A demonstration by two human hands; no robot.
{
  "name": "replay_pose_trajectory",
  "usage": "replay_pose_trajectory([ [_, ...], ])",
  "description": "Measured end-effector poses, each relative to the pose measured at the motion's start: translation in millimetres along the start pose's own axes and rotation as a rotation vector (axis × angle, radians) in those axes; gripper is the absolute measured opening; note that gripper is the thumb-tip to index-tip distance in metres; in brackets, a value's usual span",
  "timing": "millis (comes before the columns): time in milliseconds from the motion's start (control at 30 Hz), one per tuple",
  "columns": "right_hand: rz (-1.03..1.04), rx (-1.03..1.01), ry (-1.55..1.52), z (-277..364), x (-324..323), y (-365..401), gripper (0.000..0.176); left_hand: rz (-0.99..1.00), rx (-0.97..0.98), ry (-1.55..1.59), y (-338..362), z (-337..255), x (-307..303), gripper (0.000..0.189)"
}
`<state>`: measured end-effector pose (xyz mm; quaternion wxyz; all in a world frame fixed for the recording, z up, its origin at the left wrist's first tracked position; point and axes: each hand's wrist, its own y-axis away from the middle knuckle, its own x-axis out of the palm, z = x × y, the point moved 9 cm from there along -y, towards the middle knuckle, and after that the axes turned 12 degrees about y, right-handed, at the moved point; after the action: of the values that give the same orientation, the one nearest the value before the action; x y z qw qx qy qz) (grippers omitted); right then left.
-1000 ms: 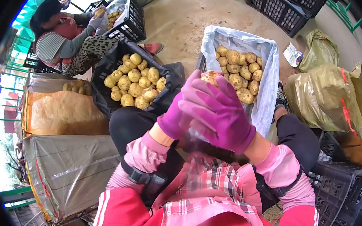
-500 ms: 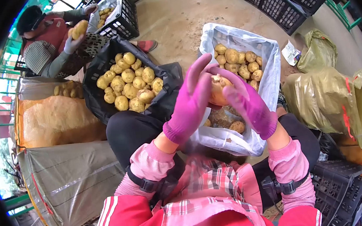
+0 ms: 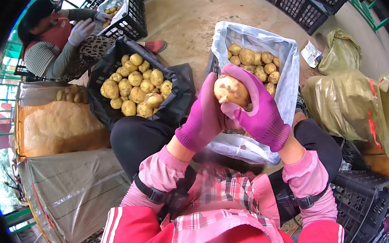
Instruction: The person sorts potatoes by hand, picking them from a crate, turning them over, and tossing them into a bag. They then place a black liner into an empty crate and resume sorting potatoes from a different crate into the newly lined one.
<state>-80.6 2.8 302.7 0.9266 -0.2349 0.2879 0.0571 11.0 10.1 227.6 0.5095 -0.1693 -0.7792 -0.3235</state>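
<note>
Between my two gloved hands is one large potato (image 3: 229, 90), pale yellow with brown scuffed patches. My left hand (image 3: 203, 116), in a pink-purple glove, is closed against its left side and underside. From the right, my right hand (image 3: 260, 108) wraps it, fingers over the far side and thumb in front. Below and beyond them stands a crate with a white liner (image 3: 289, 90), holding several potatoes (image 3: 256, 63); my hands hide its middle. A black-lined container (image 3: 182, 92) to the left holds a heap of yellow potatoes (image 3: 138, 84).
A co-worker (image 3: 53, 46) sits at far left beside a lined crate (image 3: 132, 18) of potatoes. Stacked black crates (image 3: 298, 6) stand back right. Olive plastic sacks (image 3: 346, 108) lie on the right, and covered sacks (image 3: 76, 192) on the left.
The potato has come slightly nearer and turned, showing a different side. My fingers have closed further round it. The co-worker's raised hand no longer shows a potato.
</note>
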Motion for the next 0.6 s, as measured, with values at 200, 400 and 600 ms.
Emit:
replay_pose_trajectory([
  [200,-0.075,0.156,-0.197,-14.4,8.1,2.7,0.039,-0.3,0.429,-0.526,8.5,-2.1,5.7,0.046],
  [400,-0.054,0.389,-0.46,-35.9,4.5,0.7,0.033,-0.105,0.103,-0.274,-1.8,6.5,-7.2,0.054],
  [600,0.064,0.214,-0.417,-18.0,15.3,-3.7,0.04,-0.218,0.492,-0.619,7.6,-18.1,11.3,0.054],
])
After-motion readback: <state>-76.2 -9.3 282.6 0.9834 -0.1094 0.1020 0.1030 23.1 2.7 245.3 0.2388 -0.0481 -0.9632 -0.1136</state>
